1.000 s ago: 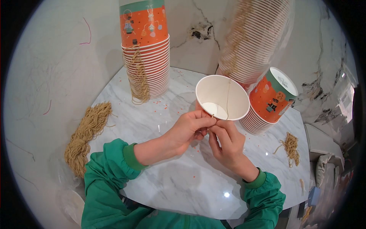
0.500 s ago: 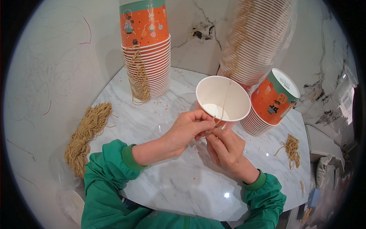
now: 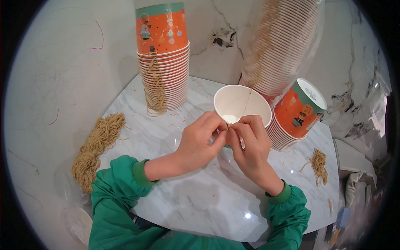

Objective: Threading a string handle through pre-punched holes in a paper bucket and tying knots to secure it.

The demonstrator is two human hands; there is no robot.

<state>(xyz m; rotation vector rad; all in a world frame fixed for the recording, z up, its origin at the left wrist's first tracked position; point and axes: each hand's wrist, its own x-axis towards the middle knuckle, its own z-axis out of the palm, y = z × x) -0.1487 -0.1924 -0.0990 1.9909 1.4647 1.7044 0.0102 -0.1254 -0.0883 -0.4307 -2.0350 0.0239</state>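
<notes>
A white-lined paper bucket (image 3: pixel 233 98) stands upright on the marbled table, just beyond my hands. One tan string (image 3: pixel 247 104) runs from its far rim across the opening toward my fingers. My left hand (image 3: pixel 201 139) pinches the string at the bucket's near rim. Fingertip to fingertip with it, my right hand (image 3: pixel 253 146) also pinches the string. The short bit between the fingertips is too small to make out clearly. My hands partly hide the bucket's near side.
A stack of orange paper buckets (image 3: pixel 164 33), draped with tan strings (image 3: pixel 155 89), stands at the back left. Another upturned stack (image 3: pixel 296 110) is at the right, before a tall plastic-wrapped stack (image 3: pixel 287 41). A string bundle (image 3: pixel 98 146) lies left, a smaller one (image 3: pixel 318 166) right.
Both hands have come closer together and moved up slightly to the bucket's near rim. The string across the opening now looks straighter.
</notes>
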